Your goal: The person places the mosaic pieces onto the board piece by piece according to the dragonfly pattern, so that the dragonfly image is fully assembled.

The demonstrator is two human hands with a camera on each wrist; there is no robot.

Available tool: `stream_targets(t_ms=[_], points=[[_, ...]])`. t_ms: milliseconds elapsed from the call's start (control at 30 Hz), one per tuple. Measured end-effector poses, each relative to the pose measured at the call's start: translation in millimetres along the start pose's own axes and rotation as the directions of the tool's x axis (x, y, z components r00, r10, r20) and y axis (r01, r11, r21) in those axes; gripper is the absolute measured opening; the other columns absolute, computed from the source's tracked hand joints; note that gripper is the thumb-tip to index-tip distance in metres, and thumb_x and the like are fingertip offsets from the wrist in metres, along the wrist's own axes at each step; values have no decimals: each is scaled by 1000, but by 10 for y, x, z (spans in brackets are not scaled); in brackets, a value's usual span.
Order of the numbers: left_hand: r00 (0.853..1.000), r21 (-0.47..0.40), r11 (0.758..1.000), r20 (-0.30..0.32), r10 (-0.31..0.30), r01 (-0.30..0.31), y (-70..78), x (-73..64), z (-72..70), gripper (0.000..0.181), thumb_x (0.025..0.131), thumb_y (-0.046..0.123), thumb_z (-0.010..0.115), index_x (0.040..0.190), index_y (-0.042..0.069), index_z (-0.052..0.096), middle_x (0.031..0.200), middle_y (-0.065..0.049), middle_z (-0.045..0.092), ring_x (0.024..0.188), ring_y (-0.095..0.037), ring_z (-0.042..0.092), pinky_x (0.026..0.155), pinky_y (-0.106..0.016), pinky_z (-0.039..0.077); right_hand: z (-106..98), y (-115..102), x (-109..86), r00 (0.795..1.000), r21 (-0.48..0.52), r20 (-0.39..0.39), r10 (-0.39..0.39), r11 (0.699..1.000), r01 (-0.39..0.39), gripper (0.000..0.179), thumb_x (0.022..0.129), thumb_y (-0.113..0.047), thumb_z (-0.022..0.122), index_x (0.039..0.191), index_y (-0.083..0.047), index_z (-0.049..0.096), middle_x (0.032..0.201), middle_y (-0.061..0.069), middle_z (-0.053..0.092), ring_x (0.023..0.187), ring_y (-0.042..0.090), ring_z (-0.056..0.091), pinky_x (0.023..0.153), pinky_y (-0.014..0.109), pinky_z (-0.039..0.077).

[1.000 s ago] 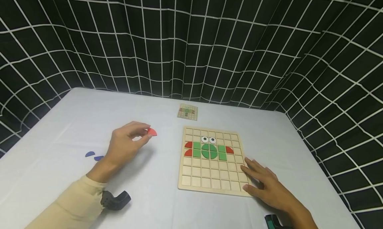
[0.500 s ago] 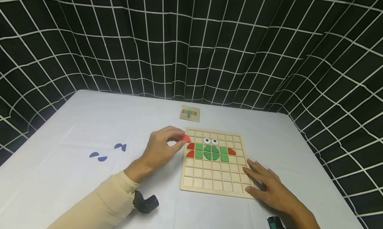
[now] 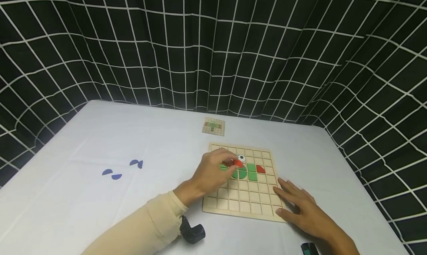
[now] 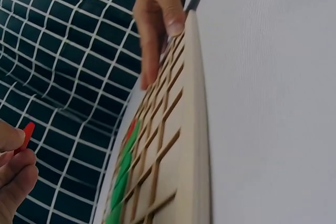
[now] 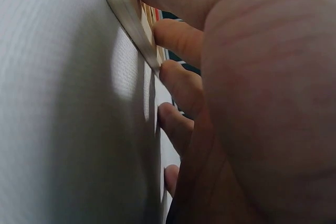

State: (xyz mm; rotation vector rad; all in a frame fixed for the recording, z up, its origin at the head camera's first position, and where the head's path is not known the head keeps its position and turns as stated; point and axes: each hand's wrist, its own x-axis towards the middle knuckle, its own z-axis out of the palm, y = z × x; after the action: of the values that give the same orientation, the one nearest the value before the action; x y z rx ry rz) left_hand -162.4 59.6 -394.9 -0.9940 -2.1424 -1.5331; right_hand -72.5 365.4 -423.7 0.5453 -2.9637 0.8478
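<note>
In the head view my left hand [image 3: 213,170] pinches a red quarter-circle piece [image 3: 238,163] between thumb and fingers, above the wooden grid board [image 3: 238,207]. The left wrist view shows the red piece held clear of the board. Green square pieces [image 3: 252,172], a green circle of quarter pieces [image 3: 242,174], a white eye piece [image 3: 241,158] and a red quarter piece [image 3: 260,169] sit in the grid. The left hand hides the board's left side. My right hand [image 3: 300,207] rests with spread fingers on the board's lower right edge.
Several blue pieces [image 3: 116,176] lie on the white tablecloth [image 3: 83,210] at the left. A small pattern card [image 3: 213,126] lies behind the board. A black curtain with white grid lines [image 3: 186,55] stands behind the table.
My left hand has carried the red piece rightward from the open tablecloth to above the board's middle. The right hand has stayed at the board's corner.
</note>
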Motion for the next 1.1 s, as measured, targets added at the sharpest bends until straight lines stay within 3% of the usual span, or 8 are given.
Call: stream_targets(t_ms=[200, 500, 733, 1000, 1100], points=[[988, 6, 992, 83, -127, 127, 15, 66, 245, 20, 84, -4, 74, 103, 0, 74, 95, -4, 70, 83, -11, 67, 79, -22, 52, -15, -5, 12, 1000, 13, 20, 22, 1000, -22, 56, 89, -33, 75, 138, -11, 61, 153, 18, 42, 142, 47, 28, 108, 70, 15], [967, 76, 983, 182, -180, 169, -23, 128, 544, 20, 88, 2, 72, 107, 4, 74, 103, -1, 70, 91, -6, 62, 81, -16, 49, -14, 30, -21, 1000, 8, 4, -10, 1000, 10, 54, 90, -30, 75, 139, -14, 61, 154, 16, 42, 145, 40, 27, 109, 69, 13], [933, 168, 957, 234, -273, 237, -53, 164, 766, 18, 87, 8, 75, 105, 12, 76, 108, 6, 71, 100, -8, 58, 89, -19, 45, -9, 43, -29, 1000, 22, 11, 10, 1000, -10, 55, 90, -31, 74, 141, -14, 60, 155, 16, 41, 144, 42, 27, 108, 70, 13], [937, 341, 923, 225, -266, 180, -91, 152, 915, 20, 85, 10, 74, 103, 15, 79, 103, 8, 73, 86, -8, 47, 81, -25, 37, 6, 50, -27, 1000, 16, -7, -20, 1000, 21, 54, 90, -29, 75, 140, -15, 60, 154, 15, 42, 147, 32, 26, 109, 69, 13], [936, 364, 914, 221, -273, 181, -103, 142, 929, 22, 84, 9, 74, 104, 16, 79, 103, 7, 73, 82, -8, 45, 79, -25, 35, 8, 46, -10, 1000, 19, -5, -31, 999, 31, 54, 90, -28, 75, 140, -15, 60, 154, 15, 42, 146, 36, 27, 109, 70, 13]])
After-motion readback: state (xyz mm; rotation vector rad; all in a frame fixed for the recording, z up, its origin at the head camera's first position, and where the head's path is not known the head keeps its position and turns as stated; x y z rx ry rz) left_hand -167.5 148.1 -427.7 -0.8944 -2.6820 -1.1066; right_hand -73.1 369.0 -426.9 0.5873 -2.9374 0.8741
